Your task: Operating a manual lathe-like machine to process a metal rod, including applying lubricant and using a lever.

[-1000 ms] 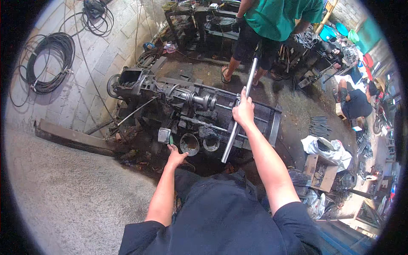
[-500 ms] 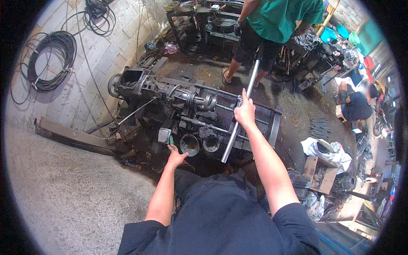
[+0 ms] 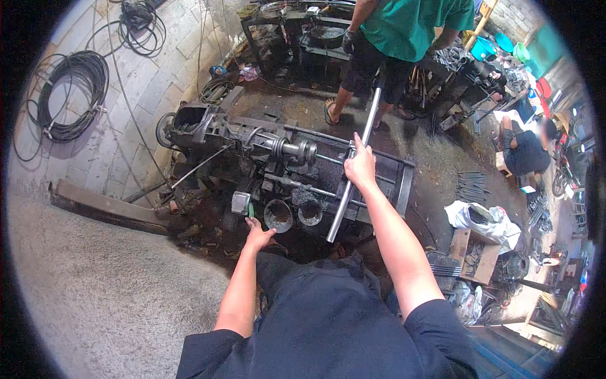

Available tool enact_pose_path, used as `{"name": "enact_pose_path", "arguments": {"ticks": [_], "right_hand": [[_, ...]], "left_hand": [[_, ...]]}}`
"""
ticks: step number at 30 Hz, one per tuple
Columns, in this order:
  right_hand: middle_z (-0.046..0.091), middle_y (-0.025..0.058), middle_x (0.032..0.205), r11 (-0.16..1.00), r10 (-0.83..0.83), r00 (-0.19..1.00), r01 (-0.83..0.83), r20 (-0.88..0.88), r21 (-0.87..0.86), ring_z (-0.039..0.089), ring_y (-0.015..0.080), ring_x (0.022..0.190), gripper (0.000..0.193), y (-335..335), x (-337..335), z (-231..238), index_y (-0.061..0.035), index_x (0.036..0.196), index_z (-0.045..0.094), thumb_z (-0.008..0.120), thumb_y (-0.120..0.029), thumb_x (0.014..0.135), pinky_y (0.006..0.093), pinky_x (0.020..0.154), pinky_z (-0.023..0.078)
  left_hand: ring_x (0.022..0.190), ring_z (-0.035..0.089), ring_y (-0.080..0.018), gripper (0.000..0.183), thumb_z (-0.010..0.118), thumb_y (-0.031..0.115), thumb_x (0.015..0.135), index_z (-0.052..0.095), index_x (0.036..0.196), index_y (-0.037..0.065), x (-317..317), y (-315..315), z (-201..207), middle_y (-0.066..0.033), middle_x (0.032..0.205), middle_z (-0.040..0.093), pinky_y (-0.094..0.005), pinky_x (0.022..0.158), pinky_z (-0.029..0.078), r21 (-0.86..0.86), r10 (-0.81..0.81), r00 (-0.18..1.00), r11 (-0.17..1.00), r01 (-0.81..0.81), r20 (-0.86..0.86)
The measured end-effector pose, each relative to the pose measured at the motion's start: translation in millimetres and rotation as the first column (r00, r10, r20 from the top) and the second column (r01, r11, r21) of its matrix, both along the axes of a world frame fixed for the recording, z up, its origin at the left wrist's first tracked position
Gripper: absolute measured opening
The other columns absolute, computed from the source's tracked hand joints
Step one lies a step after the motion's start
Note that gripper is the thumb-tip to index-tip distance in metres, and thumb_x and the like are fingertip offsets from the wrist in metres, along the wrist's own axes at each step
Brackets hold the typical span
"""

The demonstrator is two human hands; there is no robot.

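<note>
My right hand (image 3: 360, 167) grips the steel pipe (image 3: 353, 167); left hand (image 3: 257, 237) holds a green-handled tool (image 3: 250, 210). I'd lever steadily.

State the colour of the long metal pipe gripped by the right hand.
Shiny silver-grey metal pipe, clearest in the head view.

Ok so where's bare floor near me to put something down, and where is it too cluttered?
The rough concrete floor left of your left hand, this side of the steel beam, is bare. The paving between the cable coil and the machine is mostly free. Around the cardboard box and white sack it's crowded.
</note>
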State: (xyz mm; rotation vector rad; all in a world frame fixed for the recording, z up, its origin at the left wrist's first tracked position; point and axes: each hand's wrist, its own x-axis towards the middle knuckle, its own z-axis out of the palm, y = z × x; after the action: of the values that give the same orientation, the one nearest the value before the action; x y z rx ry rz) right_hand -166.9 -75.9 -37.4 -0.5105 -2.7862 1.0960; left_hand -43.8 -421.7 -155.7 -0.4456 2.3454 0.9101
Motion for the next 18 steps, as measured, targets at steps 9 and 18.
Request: {"name": "enact_pose_path", "arguments": {"ticks": [9,18], "right_hand": [[0.054,0.0203,0.111,1.0,0.001,1.0,-0.001,-0.011,0.022,0.053,0.0423,0.107,0.069,1,1,4,-0.0191,0.14,0.045,0.06,-0.006,0.074,0.048,0.096,0.043],[0.055,0.0208,0.111,0.999,0.007,1.0,-0.008,-0.018,-0.034,0.053,0.0414,0.107,0.063,9,-4,-7,-0.0191,0.135,0.051,0.059,-0.007,0.074,0.0475,0.095,0.044]], "left_hand": [[0.143,0.005,-0.0393,0.117,0.071,0.044,0.078,-0.007,0.141,-0.015,2,-1,-3,-0.035,0.148,-0.019,-0.0345,0.114,0.021,-0.046,-0.028,1.0,0.999,0.028,-0.006],[0.143,0.006,-0.0398,0.119,0.071,0.046,0.077,-0.008,0.142,-0.013,1,-1,-10,-0.0347,0.148,-0.019,-0.0352,0.115,0.021,-0.099,-0.058,0.998,0.993,0.059,0.012]]}}
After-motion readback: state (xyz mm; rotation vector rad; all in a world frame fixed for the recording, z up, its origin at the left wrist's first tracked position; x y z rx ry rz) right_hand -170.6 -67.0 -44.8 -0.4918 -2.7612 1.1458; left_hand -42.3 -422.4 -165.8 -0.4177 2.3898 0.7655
